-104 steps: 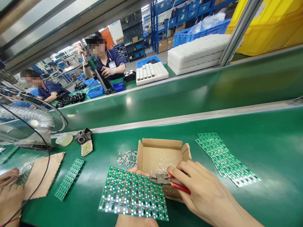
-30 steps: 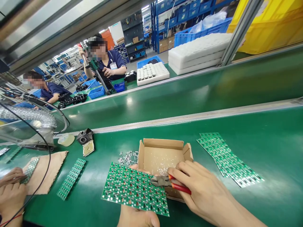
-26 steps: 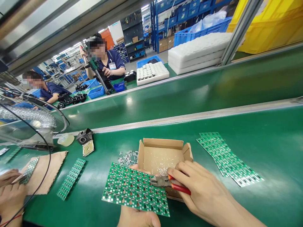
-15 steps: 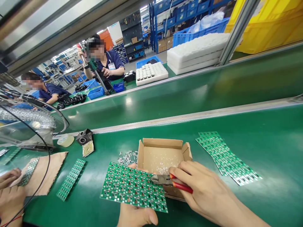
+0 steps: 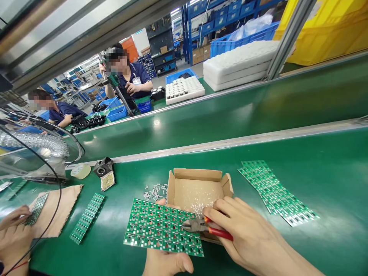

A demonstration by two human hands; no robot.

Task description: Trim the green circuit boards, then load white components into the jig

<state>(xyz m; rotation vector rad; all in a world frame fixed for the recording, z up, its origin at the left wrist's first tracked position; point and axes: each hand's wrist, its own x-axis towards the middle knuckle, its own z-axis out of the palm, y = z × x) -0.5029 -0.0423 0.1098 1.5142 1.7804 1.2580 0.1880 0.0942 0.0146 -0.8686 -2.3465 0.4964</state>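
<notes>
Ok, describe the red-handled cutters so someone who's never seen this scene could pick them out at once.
On the near green bench, find the open cardboard box. At its near side, the right hand holds the cutters, their metal tips at the green circuit board that the left hand holds. Their red handles set them apart from the brown box and the green board.

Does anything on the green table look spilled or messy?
A little, yes. The small grey parts lie in a loose heap beside the cardboard box, not inside it, so they look spilled, though someone may have put them there. The green boards on the right overlap crookedly, too.
</notes>
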